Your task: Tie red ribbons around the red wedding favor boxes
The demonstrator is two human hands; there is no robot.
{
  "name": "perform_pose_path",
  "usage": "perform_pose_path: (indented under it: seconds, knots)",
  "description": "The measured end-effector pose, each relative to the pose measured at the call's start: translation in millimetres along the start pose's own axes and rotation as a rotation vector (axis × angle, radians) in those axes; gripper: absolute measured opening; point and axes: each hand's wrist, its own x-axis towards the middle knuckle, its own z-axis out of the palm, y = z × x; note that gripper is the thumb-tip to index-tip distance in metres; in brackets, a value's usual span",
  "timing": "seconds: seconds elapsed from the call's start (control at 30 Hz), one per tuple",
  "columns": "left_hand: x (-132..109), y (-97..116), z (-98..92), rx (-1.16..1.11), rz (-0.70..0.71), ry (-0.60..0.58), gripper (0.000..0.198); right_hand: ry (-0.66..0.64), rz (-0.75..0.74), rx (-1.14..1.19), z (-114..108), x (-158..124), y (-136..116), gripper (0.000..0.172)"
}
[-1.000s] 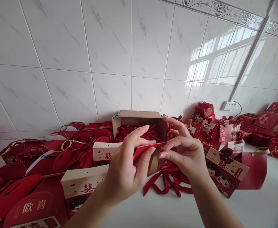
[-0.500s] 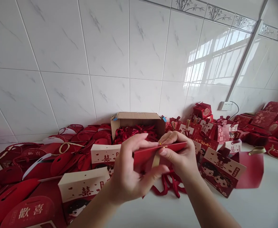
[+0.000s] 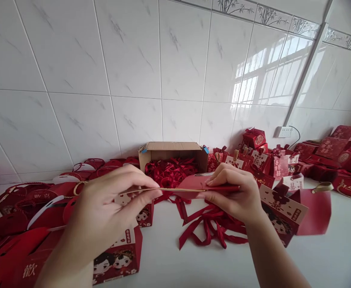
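Note:
My left hand (image 3: 112, 204) pinches the end of a gold ribbon (image 3: 173, 189) between thumb and fingers. The ribbon runs taut, nearly level, to my right hand (image 3: 237, 196), which is closed on a red paper gift box (image 3: 190, 183). That box is raised above the table and seen from its upper edge, so most of its shape is hidden. Below and between my hands lies a loose bunch of dark red ribbons (image 3: 213, 230). Left of it stands a printed gift box (image 3: 118, 260) with two cartoon figures, partly covered by my left arm.
Behind my hands is a cardboard box (image 3: 173, 146) full of red ribbons. Red handled boxes (image 3: 19, 196) crowd the left. Printed gift boxes (image 3: 283, 210) and a plain red one (image 3: 316, 212) stand at right, near stacked red boxes (image 3: 334, 150). A tiled wall (image 3: 133, 68) rises behind.
My left hand has let go of the red box and drawn the gold ribbon out to the left. My right hand stays on the box, which has turned and shifted slightly right.

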Motion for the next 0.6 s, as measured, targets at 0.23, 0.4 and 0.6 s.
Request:
perform_pose_path:
  seconds: [0.23, 0.4, 0.6]
  knots:
    - [-7.5, 21.5, 15.9, -0.498, -0.087, 0.218, 0.039, -0.152, -0.314, -0.054, 6.0, -2.1, -11.1, 0.019]
    - [-6.2, 16.5, 17.8, -0.320, 0.028, -0.125, 0.014, -0.140, -0.350, -0.128, 3.5, -1.7, -13.8, 0.020]
    - [-2.3, 8.6, 16.1, -0.239, 0.127, -0.267, 0.027, -0.116, -0.335, -0.103, 1.3, -0.1, -12.0, 0.020]
